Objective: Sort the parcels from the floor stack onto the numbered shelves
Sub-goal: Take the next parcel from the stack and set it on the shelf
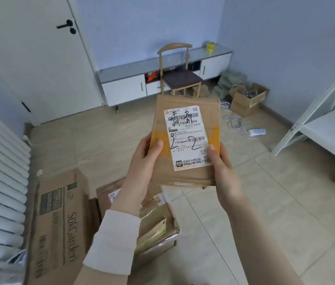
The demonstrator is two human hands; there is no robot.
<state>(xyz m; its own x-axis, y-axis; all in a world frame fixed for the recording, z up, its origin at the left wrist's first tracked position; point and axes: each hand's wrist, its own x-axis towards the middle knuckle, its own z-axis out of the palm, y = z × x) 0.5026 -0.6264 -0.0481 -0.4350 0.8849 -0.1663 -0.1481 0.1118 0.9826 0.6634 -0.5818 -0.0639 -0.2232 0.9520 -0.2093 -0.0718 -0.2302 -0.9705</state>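
We grip a flat brown cardboard parcel [161, 117] bearing a white label [187, 138]: left hand [141, 161] and right hand [223, 167] pinch its opposite edges, thumbs on top.

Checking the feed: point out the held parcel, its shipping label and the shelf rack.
held parcel [185, 177], head view, bare cardboard below the label
shipping label [187, 138], head view, its middle
shelf rack [331, 130], head view, white shelf board

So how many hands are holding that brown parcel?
2. The left hand grips the left edge of the parcel, thumb on the yellow tape; the right hand grips its right edge, thumb at the label.
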